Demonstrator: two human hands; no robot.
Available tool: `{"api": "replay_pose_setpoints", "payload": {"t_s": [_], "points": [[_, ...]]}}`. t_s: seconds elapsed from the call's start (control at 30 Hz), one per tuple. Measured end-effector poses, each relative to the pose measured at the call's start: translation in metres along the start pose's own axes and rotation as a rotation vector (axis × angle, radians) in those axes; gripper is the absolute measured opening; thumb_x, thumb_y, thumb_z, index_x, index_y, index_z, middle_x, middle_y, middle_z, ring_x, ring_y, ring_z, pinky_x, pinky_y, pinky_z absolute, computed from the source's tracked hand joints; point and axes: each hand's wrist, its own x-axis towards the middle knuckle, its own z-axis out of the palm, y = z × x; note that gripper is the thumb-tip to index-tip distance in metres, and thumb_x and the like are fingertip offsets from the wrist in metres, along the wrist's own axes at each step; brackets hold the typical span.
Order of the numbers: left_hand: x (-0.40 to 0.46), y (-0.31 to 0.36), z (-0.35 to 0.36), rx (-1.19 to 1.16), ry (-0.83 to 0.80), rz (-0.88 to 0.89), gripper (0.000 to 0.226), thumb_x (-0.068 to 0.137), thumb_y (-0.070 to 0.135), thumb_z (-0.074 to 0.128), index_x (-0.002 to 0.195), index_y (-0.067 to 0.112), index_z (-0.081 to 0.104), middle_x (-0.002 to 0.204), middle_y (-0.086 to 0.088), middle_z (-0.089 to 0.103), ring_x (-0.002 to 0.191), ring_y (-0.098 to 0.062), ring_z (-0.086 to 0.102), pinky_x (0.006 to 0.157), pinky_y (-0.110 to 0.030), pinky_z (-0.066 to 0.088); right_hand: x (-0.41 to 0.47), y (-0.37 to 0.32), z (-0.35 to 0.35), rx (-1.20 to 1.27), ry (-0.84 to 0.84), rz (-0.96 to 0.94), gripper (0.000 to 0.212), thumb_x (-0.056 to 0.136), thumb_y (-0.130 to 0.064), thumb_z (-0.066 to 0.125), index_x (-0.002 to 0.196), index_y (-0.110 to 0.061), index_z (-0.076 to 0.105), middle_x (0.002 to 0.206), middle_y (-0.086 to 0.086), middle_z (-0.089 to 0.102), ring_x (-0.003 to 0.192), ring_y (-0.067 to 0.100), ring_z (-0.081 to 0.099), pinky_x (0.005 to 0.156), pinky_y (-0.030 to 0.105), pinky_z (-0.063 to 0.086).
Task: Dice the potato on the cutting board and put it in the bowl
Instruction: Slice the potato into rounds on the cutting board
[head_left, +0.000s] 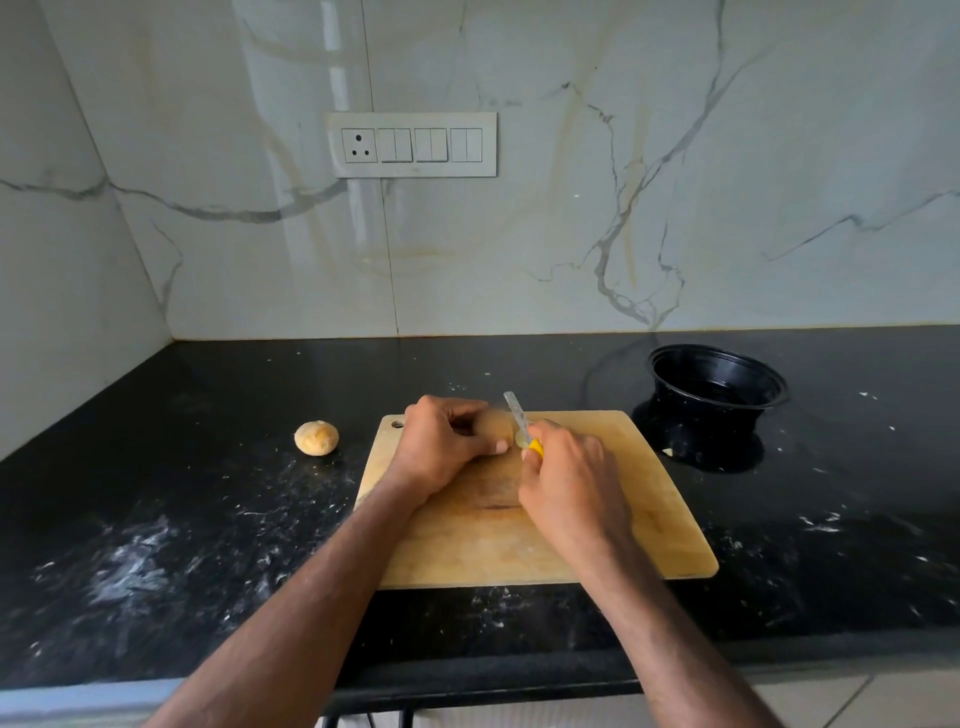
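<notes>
A potato (497, 427) lies at the far end of the wooden cutting board (649, 499), mostly covered by my left hand (441, 447), whose curled fingers hold it down. My right hand (569, 475) grips a yellow-handled knife (519, 418). Its pale blade points away from me and meets the potato's right end. A black plastic bowl (717, 387) stands on the counter to the right of the board, beyond its far corner, and it looks empty.
A second potato (316, 438) sits on the black counter (156, 519) left of the board. White smears and crumbs speckle the counter. A small pale scrap (668, 451) lies by the bowl. A marble wall with a switch panel (413, 145) rises behind.
</notes>
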Motion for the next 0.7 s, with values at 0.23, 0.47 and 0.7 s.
{"api": "replay_pose_setpoints", "payload": {"t_s": [0.23,0.47,0.7], "points": [[0.0020,-0.0011,0.0013,0.008,0.009,-0.009,0.058,0.067,0.030,0.094,0.119,0.015,0.075,0.117,0.005,0.074,0.105,0.000,0.066,0.092,-0.004,0.045,0.0037,-0.0089,-0.0001,-0.015,-0.062,-0.012,0.029,0.099,-0.023,0.059,0.128,-0.021,0.063,0.108,0.001,0.071,0.095,0.020,0.067,0.081,0.037,0.060],[0.0012,0.0004,0.0025,0.017,0.024,0.002,0.054,0.069,0.029,0.093,0.118,0.015,0.075,0.117,0.004,0.074,0.098,0.009,0.063,0.086,0.004,0.039,0.0025,-0.0121,-0.0008,-0.051,-0.070,-0.017,0.029,0.097,-0.021,0.062,0.126,-0.020,0.064,0.106,0.003,0.071,0.093,0.020,0.066,0.075,0.033,0.058],[0.0006,0.0009,0.0026,0.065,0.019,0.001,0.056,0.072,0.032,0.091,0.123,0.016,0.072,0.123,0.005,0.072,0.110,-0.001,0.064,0.084,0.004,0.038,0.0009,-0.0109,-0.0082,-0.079,-0.087,-0.026,0.026,0.096,-0.019,0.062,0.122,-0.021,0.066,0.104,0.003,0.070,0.091,0.021,0.066,0.076,0.036,0.059]]}}
